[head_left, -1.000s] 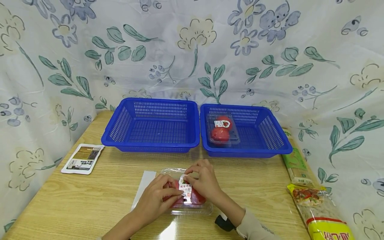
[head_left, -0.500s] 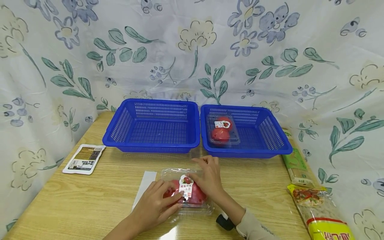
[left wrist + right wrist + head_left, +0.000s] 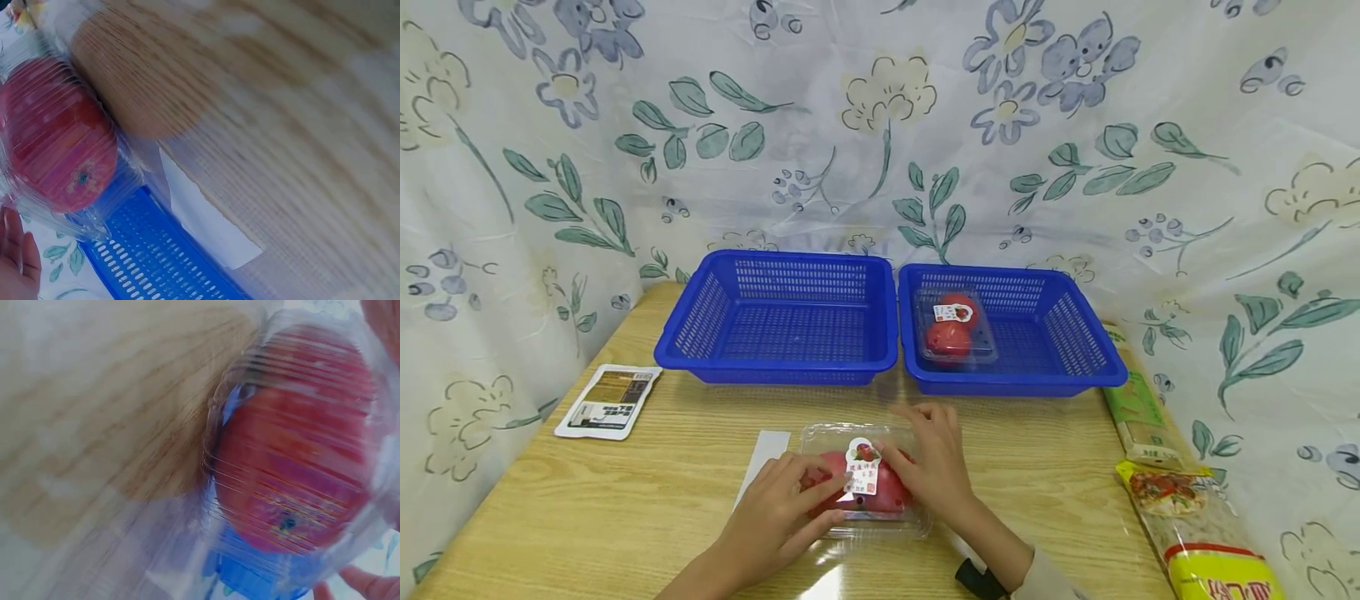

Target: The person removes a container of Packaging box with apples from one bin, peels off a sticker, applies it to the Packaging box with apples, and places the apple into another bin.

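Note:
A clear plastic box (image 3: 891, 521) of red apples (image 3: 887, 492) lies on the table in front of me, its lid on. On the lid is a white label (image 3: 861, 467) with a fruit picture and lettering. My left hand (image 3: 775, 517) touches the box from the left, index finger at the label's edge. At the right side, the thumb of my right hand (image 3: 936, 467) rests on the lid by the label, the other fingers raised off it. Through the ribbed walls, a red apple shows in the left wrist view (image 3: 62, 137) and the right wrist view (image 3: 294, 462).
Two blue baskets (image 3: 775, 375) stand behind, the right one holding another boxed pair of apples (image 3: 951, 337). A white paper strip (image 3: 763, 458) lies left of the box. Flat pack (image 3: 610, 402) at left; green pack (image 3: 1138, 417) and noodle bag (image 3: 1198, 533) at right.
My right hand has drawn back to the right from the label, its fingers parting from it. The left fingers have loosened a little from the label, which now lies flat and uncovered.

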Available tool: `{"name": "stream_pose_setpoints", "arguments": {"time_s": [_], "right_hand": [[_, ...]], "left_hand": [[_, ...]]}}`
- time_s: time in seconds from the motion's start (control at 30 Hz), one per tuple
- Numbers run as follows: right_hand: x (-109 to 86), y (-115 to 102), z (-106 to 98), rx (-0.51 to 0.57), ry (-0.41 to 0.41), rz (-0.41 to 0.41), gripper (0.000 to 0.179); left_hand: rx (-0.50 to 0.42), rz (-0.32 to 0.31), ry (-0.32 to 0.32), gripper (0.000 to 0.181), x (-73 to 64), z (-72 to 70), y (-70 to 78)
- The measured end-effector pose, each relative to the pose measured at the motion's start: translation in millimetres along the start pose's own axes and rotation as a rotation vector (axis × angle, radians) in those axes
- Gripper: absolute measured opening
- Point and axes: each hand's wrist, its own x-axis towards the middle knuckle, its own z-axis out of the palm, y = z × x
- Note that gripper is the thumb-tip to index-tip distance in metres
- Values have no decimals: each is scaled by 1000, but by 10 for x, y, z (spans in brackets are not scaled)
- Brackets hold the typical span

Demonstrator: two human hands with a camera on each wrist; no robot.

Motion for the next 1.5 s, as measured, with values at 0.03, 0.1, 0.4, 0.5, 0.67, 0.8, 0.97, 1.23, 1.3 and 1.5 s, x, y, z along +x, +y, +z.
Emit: {"name": "stream_pose_setpoints", "arguments": {"time_s": [0.03,0.1,0.4,0.5,0.67,0.8,0.97,1.23,1.3,1.5], "right_hand": [[-27,0,-32,18,-16,34,55],[-88,12,-101,57,-43,96,61],[-372,195,-271,79,-226,198,94],[-431,216,-281,106,-299,187,100],[-472,237,-257,105,-412,158,112],[-486,246,-234,92,-453,158,119],[-490,258,-211,102,-444,136,125],[-492,267,-180,94,-455,139,130],[-495,266,-168,95,-458,146,132],[-521,236,-145,106,-486,165,134]], "left_hand": [[5,-30,-4,40,-4,-16,-4],[25,-104,-22,45,-21,-49,-24],[60,-517,-255,86,-139,-164,-57],[50,-549,-309,90,-153,-160,-45],[27,-596,-404,94,-155,-147,-12],[5,-627,-452,99,-151,-135,10],[-16,-658,-490,102,-141,-121,23],[-36,-665,-513,108,-162,-90,28],[-35,-645,-502,109,-172,-81,24],[-167,-678,-518,112,-180,-82,5]]}}
